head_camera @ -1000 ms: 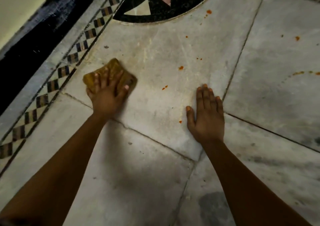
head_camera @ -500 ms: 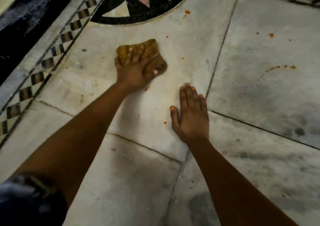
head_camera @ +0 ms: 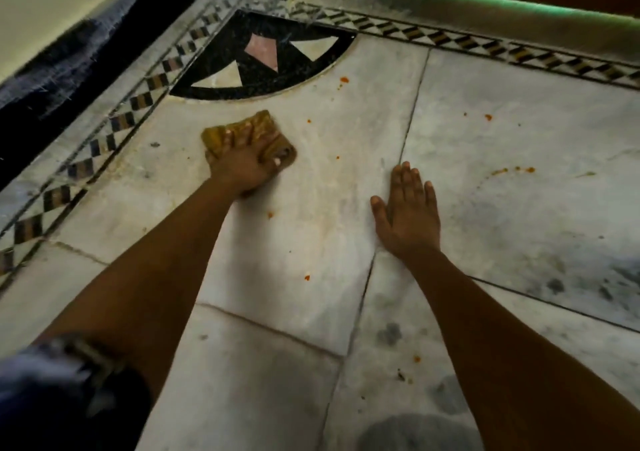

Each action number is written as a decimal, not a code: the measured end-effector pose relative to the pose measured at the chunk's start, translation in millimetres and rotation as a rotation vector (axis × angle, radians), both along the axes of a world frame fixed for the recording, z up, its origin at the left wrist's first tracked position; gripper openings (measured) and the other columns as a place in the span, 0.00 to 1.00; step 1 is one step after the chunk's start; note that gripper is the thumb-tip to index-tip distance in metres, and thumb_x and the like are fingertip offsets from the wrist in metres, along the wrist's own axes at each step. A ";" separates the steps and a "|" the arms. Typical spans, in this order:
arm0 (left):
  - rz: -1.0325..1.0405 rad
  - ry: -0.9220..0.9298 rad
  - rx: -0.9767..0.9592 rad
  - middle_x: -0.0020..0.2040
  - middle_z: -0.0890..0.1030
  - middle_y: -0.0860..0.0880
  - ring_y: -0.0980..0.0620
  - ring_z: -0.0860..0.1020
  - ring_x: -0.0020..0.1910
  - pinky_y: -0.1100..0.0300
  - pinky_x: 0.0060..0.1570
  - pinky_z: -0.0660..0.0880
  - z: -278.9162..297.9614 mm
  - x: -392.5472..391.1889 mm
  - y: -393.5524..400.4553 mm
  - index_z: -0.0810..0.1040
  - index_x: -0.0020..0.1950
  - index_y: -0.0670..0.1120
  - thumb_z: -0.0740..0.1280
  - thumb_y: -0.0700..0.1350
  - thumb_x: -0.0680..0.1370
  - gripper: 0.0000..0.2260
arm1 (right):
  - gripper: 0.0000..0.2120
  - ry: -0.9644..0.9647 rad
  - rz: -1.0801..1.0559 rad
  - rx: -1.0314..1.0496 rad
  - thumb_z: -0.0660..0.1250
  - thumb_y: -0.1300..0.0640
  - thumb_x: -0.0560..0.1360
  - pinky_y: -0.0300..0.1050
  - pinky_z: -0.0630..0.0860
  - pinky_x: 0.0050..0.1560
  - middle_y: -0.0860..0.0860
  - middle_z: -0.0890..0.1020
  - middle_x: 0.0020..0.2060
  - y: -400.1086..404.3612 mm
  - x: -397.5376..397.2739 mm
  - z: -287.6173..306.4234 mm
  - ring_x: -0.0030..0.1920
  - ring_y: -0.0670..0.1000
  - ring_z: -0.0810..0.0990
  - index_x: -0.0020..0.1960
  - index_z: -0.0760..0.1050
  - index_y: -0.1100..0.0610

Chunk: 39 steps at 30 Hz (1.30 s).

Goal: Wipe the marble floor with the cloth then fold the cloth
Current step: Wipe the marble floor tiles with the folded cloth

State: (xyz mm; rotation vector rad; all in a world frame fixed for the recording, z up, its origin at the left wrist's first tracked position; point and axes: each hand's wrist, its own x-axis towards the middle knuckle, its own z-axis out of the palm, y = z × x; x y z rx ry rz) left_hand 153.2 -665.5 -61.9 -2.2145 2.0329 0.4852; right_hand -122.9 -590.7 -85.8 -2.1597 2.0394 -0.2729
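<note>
Mustard-yellow and bunched, the cloth [head_camera: 247, 134] sits on the marble floor [head_camera: 311, 242] a little left of the frame's centre, just below the black curved inlay [head_camera: 242, 80] with its pink and cream triangles. The left hand [head_camera: 242, 168] lies on top of it, fingers spread over the fabric and pressing it down, with the thumb curled round the cloth's right edge. Right of centre, the right hand [head_camera: 408, 215] rests flat on the marble, fingers straight and together, grasping nothing; it lies across a dark joint between slabs. Small orange spots [head_camera: 306, 277] dot the pale stone between and around the hands. A checkered border band [head_camera: 114, 125] runs along the floor's upper left and top edges.
</note>
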 end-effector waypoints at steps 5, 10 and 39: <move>0.032 0.038 -0.003 0.78 0.43 0.48 0.39 0.43 0.76 0.34 0.70 0.42 12.3 -52.3 -61.9 0.47 0.76 0.59 0.52 0.65 0.77 0.29 | 0.35 0.026 -0.004 -0.006 0.42 0.40 0.75 0.48 0.41 0.73 0.54 0.51 0.76 -3.7 -0.5 -6.5 0.76 0.52 0.49 0.76 0.48 0.58; -0.213 0.031 -0.033 0.78 0.45 0.52 0.44 0.44 0.76 0.37 0.70 0.45 7.2 -62.6 -36.1 0.49 0.74 0.63 0.51 0.64 0.78 0.26 | 0.37 0.018 -0.003 -0.005 0.41 0.39 0.74 0.50 0.43 0.74 0.55 0.54 0.76 -5.0 0.3 -5.0 0.76 0.53 0.51 0.76 0.50 0.59; -0.401 0.121 -0.095 0.78 0.51 0.51 0.46 0.49 0.76 0.41 0.71 0.43 3.1 -105.4 -138.1 0.51 0.76 0.58 0.51 0.64 0.74 0.31 | 0.33 -0.032 -0.040 -0.037 0.49 0.42 0.76 0.51 0.48 0.73 0.56 0.58 0.75 -7.0 0.8 -7.7 0.75 0.52 0.55 0.75 0.55 0.59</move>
